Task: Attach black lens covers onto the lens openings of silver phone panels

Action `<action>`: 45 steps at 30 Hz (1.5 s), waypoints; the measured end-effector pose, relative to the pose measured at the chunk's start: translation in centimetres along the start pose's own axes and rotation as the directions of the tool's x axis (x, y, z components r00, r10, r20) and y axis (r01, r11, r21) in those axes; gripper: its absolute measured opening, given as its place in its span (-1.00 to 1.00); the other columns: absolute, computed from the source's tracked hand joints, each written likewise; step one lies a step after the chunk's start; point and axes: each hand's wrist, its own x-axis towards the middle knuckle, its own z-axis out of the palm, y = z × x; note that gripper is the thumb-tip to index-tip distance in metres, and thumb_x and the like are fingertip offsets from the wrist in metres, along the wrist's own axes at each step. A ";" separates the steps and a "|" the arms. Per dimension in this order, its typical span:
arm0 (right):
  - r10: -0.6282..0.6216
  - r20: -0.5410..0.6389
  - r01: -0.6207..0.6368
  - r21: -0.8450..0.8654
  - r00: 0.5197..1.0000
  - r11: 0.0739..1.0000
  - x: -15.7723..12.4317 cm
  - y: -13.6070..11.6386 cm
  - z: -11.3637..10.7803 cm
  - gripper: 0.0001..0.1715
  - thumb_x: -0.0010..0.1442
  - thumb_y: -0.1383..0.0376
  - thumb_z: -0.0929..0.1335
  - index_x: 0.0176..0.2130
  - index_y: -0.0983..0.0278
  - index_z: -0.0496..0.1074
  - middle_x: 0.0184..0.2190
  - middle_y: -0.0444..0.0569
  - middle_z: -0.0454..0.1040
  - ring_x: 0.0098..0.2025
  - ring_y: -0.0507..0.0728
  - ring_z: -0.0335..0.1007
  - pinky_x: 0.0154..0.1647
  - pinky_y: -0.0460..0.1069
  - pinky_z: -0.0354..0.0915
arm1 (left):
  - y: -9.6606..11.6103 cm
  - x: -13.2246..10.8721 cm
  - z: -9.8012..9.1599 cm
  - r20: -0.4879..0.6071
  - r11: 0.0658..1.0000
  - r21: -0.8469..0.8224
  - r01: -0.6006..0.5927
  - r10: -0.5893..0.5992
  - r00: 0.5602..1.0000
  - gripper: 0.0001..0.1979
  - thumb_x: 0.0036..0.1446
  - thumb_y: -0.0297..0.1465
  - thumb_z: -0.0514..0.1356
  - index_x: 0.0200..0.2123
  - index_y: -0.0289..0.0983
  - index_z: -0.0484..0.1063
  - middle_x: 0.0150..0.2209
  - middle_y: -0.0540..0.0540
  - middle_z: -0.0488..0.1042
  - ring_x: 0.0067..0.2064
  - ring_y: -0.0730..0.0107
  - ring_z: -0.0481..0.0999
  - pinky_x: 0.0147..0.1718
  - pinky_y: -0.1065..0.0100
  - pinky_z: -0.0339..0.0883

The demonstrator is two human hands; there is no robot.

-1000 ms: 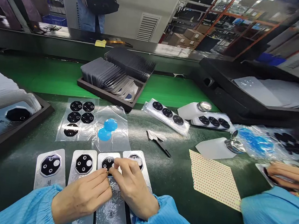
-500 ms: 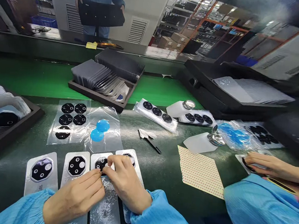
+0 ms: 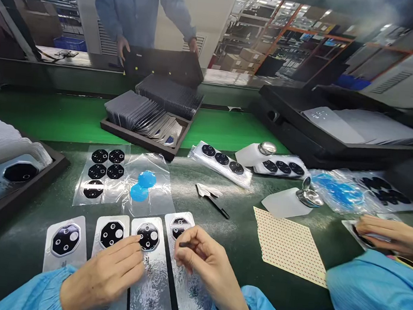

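1. The silver panel [image 3: 155,279] with its black disc [image 3: 147,238] lies just at the fingertips of the left hand [image 3: 107,272].
2. The right hand [image 3: 206,267] hovers over the next panel [image 3: 191,292], thumb and forefinger pinching a small dark piece [image 3: 186,244] (I cannot tell what it is).
3. If this pinch becomes loose, I think the piece may drop; a careless left fingertip may smear the disc.
4. Left palm faces down, fingers softly bent, thumb hidden, so its grasp I cannot tell; right fingers curl inward.
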 end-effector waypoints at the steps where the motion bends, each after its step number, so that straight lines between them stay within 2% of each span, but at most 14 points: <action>1: 0.003 0.007 -0.003 -0.056 1.000 0.998 -0.1 0.0 0.1 -0.66 0.12 0.08 0.45 -0.41 0.26 0.34 -0.57 -0.16 0.42 -0.54 0.00 0.33 -0.56 -0.12 0.20 | -0.1 -0.1 -0.3 -0.016 1.000 -0.005 0.002 -0.002 1.000 -0.77 0.31 -0.65 -0.04 -0.28 -0.41 0.39 -0.28 -0.17 0.52 -0.12 0.32 0.54 0.15 0.07 0.39; 4: -0.026 0.050 0.037 -0.234 0.998 0.972 -0.3 -0.1 0.4 -0.65 0.23 0.11 0.37 -0.48 0.27 0.36 -0.62 -0.17 0.41 -0.57 -0.01 0.29 -0.52 -0.11 0.21 | -0.5 -0.2 -0.9 -0.052 1.000 0.021 0.008 -0.007 0.999 -0.76 0.32 -0.65 -0.05 -0.24 -0.41 0.39 -0.28 -0.17 0.54 -0.12 0.34 0.56 0.12 0.10 0.43; 8: -0.095 0.098 0.124 -0.367 0.991 0.922 0.1 -0.3 0.6 -0.62 0.32 0.17 0.28 -0.49 0.25 0.36 -0.65 -0.20 0.33 -0.59 -0.03 0.23 -0.51 -0.11 0.17 | -0.8 0.0 -0.8 -0.008 0.999 0.038 0.004 -0.004 1.000 -0.74 0.32 -0.66 -0.07 -0.23 -0.44 0.41 -0.27 -0.18 0.54 -0.09 0.32 0.56 0.12 0.10 0.43; 13: -0.285 0.172 0.332 -0.432 0.943 0.839 1.0 0.1 0.9 -0.67 0.36 0.24 0.25 -0.39 0.27 0.46 -0.46 -0.10 0.42 -0.39 0.03 0.33 -0.35 -0.08 0.20 | -0.7 0.1 -0.1 -0.009 0.996 0.086 -0.003 0.004 1.000 -0.76 0.30 -0.66 -0.04 -0.23 -0.44 0.42 -0.25 -0.18 0.55 -0.06 0.28 0.56 0.15 0.07 0.40; 16: -0.280 0.148 0.316 -0.390 0.948 0.865 1.3 0.6 1.0 -0.85 0.30 0.29 0.33 -0.26 0.26 0.51 -0.36 -0.07 0.45 -0.32 0.05 0.36 -0.32 -0.08 0.23 | -0.7 0.1 -0.1 -0.011 0.994 0.111 0.004 -0.002 1.000 -0.77 0.28 -0.68 -0.02 -0.26 -0.43 0.43 -0.25 -0.17 0.55 -0.07 0.27 0.57 0.16 0.03 0.38; 18: -0.248 0.103 0.269 -0.374 0.963 0.888 1.4 0.9 1.1 -0.90 0.24 0.31 0.38 -0.20 0.25 0.51 -0.37 -0.10 0.41 -0.35 0.05 0.34 -0.33 -0.08 0.23 | -0.7 0.1 -0.2 -0.003 0.993 0.119 -0.001 0.001 1.000 -0.77 0.26 -0.69 -0.01 -0.27 -0.44 0.43 -0.25 -0.18 0.55 -0.07 0.25 0.57 0.17 -0.01 0.36; 21: -0.214 0.059 0.221 -0.347 0.975 0.911 1.5 1.4 1.1 -0.98 0.21 0.32 0.40 -0.28 0.24 0.48 -0.43 -0.14 0.38 -0.38 0.04 0.31 -0.36 -0.08 0.21 | -0.6 0.3 -0.3 0.012 0.992 0.128 -0.010 0.008 1.000 -0.77 0.26 -0.69 -0.01 -0.28 -0.44 0.43 -0.26 -0.19 0.55 -0.06 0.24 0.57 0.18 0.01 0.36; 24: -0.203 0.060 0.212 -0.336 0.977 0.918 1.8 1.6 1.1 -0.86 0.20 0.33 0.41 -0.42 0.25 0.44 -0.45 -0.13 0.41 -0.38 0.05 0.31 -0.36 -0.08 0.20 | -0.5 0.4 -0.4 0.021 0.990 0.141 -0.013 0.010 1.000 -0.76 0.26 -0.69 -0.01 -0.30 -0.44 0.44 -0.27 -0.19 0.54 -0.05 0.24 0.57 0.17 0.08 0.38; 27: -0.191 0.087 0.209 -0.358 0.978 0.910 2.1 1.4 1.2 -0.96 0.22 0.35 0.38 -0.31 0.25 0.46 -0.37 -0.11 0.43 -0.33 0.06 0.35 -0.32 -0.07 0.24 | -0.4 0.3 -0.4 0.018 0.986 0.163 -0.026 0.024 1.000 -0.75 0.26 -0.69 -0.02 -0.30 -0.44 0.44 -0.28 -0.19 0.54 -0.05 0.24 0.57 0.16 0.09 0.40; 30: -0.226 0.140 0.264 -0.411 0.964 0.873 2.5 1.2 1.6 -0.88 0.25 0.41 0.31 -0.26 0.25 0.44 -0.32 -0.09 0.43 -0.29 0.05 0.37 -0.28 -0.06 0.26 | -0.4 0.2 -0.3 0.023 0.982 0.186 -0.040 0.037 0.999 -0.74 0.27 -0.68 -0.02 -0.31 -0.44 0.45 -0.27 -0.19 0.55 -0.06 0.23 0.57 0.15 0.09 0.41; 33: -0.269 0.157 0.311 -0.447 0.950 0.839 3.0 1.4 2.3 -0.83 0.20 0.49 0.31 -0.21 0.26 0.38 -0.35 -0.12 0.41 -0.32 0.04 0.36 -0.28 -0.07 0.28 | -0.4 0.0 -0.1 0.020 0.975 0.215 -0.049 0.046 0.999 -0.75 0.27 -0.67 -0.01 -0.30 -0.45 0.45 -0.27 -0.19 0.55 -0.08 0.21 0.58 0.11 0.09 0.44; 39: -0.388 0.264 0.469 -0.541 0.883 0.698 3.7 1.9 3.2 -0.85 0.30 0.47 0.25 -0.23 0.25 0.34 -0.26 -0.04 0.34 -0.22 0.08 0.32 -0.21 -0.03 0.32 | -0.4 -0.3 0.4 0.025 0.974 0.222 -0.049 0.044 0.999 -0.78 0.26 -0.67 0.01 -0.29 -0.45 0.45 -0.28 -0.18 0.54 -0.10 0.24 0.58 0.14 0.11 0.43; 45: -0.472 0.343 0.558 -0.691 0.812 0.459 3.7 2.0 3.3 -0.81 0.28 0.53 0.21 -0.21 0.31 0.32 -0.17 0.07 0.27 -0.14 0.15 0.23 -0.18 0.04 0.32 | -0.3 -0.6 0.6 0.039 0.972 0.232 -0.028 0.019 0.999 -0.78 0.27 -0.66 0.00 -0.26 -0.42 0.44 -0.26 -0.17 0.55 -0.13 0.29 0.58 0.13 0.12 0.43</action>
